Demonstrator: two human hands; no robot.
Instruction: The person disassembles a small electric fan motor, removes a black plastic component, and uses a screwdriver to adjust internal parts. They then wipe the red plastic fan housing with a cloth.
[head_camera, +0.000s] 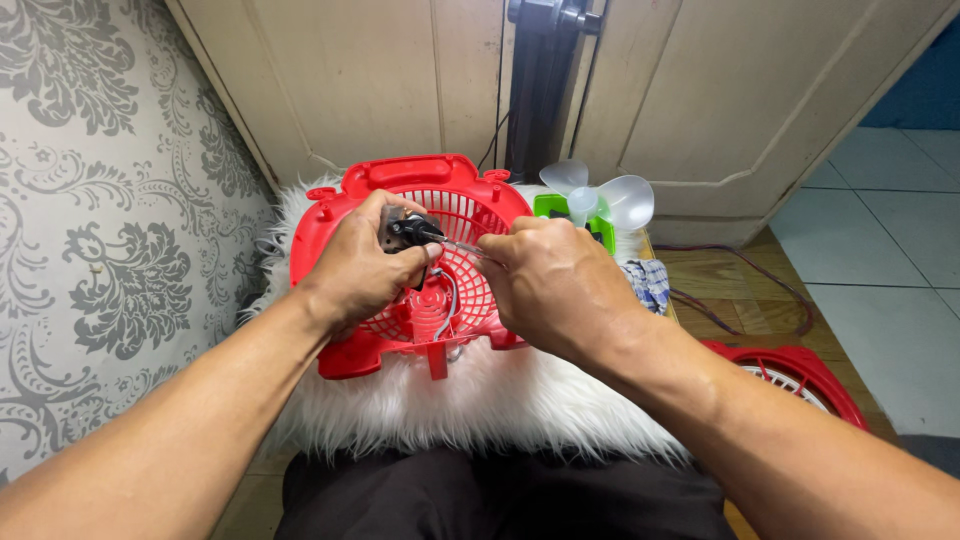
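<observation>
Grille: we log a red fan grille, handle at its top, propped on the white fur rug in front of us, its inner side turned up.
Motor: a small dark motor sits at the hub of the grille, near its centre; we see thin wires trailing from it down across the ribs.
Left hand: our left hand is closed around the motor, thumb over its top, pressing it against the grille.
Right hand: our right hand is curled shut on a slim tool, most likely a screwdriver, whose tip meets the motor.
Blade: a clear three-lobed blade stands loose behind the grille, off the motor.
Second grille: another red grille lies on the floor at our right, well apart from the first.
Green part: a green piece shows just behind the blade; we cannot tell what it is.
Cloth: a checked cloth lies beside the rug.
Backdrop: cream cabinet doors and a dark post stand behind, patterned wallpaper at the left.
Progress, as we judge it: the fan is apart, with blade and second grille off; work at the motor mount is in hand. We cannot tell whether the motor is going on or coming off, nor how many screws are seated. Blade and second grille are not yet joined to anything.
</observation>
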